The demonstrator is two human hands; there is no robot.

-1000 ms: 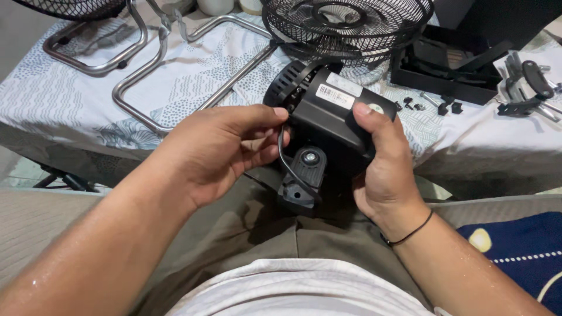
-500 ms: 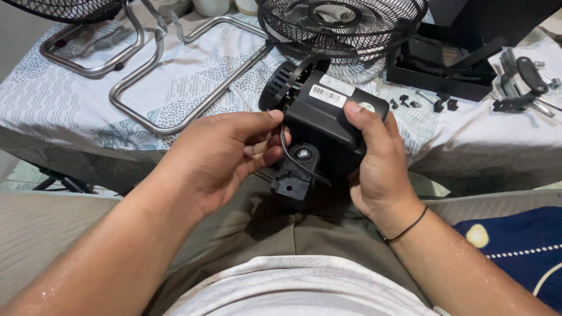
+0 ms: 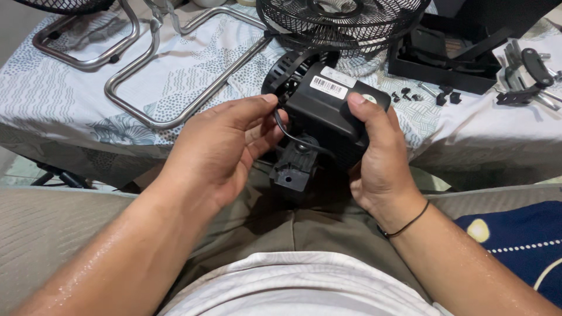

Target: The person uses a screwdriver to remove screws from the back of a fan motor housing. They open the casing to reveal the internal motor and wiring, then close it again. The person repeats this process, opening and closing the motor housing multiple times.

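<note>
A person's right hand (image 3: 380, 164) gripped a black fan motor (image 3: 328, 111) over the lap, while the left hand (image 3: 225, 146) pinched its thin black cord (image 3: 290, 133) just beside it. Tugging that cord risked straining its connection, judging by the loop.

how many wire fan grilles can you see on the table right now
2. One black wire grille lies at the top centre of the table, just beyond the black motor housing held in both hands. Another grille shows only partly at the top left corner. More may lie out of frame.
</note>
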